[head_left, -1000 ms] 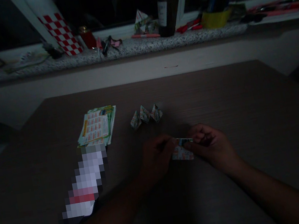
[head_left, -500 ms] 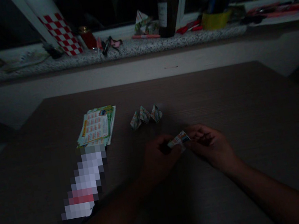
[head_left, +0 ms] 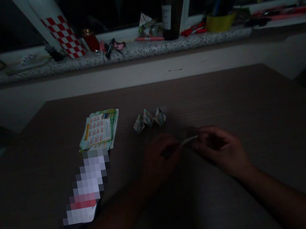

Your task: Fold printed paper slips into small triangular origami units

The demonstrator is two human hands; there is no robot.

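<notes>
Between my hands is a small folded piece of printed paper (head_left: 187,140), turned nearly edge-on so it shows as a thin pale strip. My left hand (head_left: 161,160) pinches its left end between thumb and fingers. My right hand (head_left: 221,148) has its fingers curled around the right tip, with thumb and forefinger close together there. Beyond my left hand, three folded paper pieces (head_left: 148,119) stand side by side on the table. To their left lies a stack of printed paper sheets (head_left: 96,130) with rows of red and black print.
A blurred-out pale object (head_left: 87,185) lies on the dark wooden table (head_left: 217,95), left of my left forearm. Behind it, the stone windowsill (head_left: 130,51) bears a red-checked bottle (head_left: 65,35), a dark labelled bottle (head_left: 173,12), a yellow holder (head_left: 219,21) and small clutter.
The folded paper has turned from showing its printed face to nearly edge-on. My right hand has shifted slightly right. The standing pieces and the stack stay where they were.
</notes>
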